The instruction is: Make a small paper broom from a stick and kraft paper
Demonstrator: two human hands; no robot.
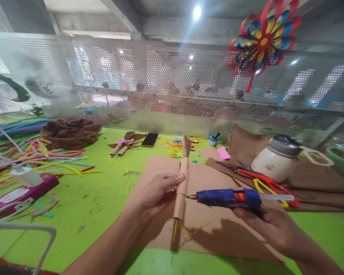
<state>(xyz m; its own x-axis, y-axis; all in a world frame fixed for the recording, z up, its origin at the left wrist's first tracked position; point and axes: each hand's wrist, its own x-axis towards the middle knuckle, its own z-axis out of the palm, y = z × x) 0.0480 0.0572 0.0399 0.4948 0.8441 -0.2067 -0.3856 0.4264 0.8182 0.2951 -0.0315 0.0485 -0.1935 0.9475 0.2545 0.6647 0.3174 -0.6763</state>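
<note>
My left hand (163,193) pinches a rolled brown paper tube (182,187) between thumb and fingers. The tube stands nearly upright in view, with a fringed brown top (186,144) and yellow string (174,230) hanging from its lower end. In my right hand (268,225) is a blue hot glue gun (226,198) with a clear glue stick out of its back. Its metal nozzle points left, right at the tube's side; whether it touches, I cannot tell. Beneath both hands lies a brown paper sheet (157,172).
Left stand pipe cleaners (60,158), a brown cloth basket (71,133) and a purple power strip (25,193). Farther back are finished paper brooms (126,144) and a phone (150,139). Scissors (269,183), brown cloth (318,191) and a white jug (275,158) crowd the right.
</note>
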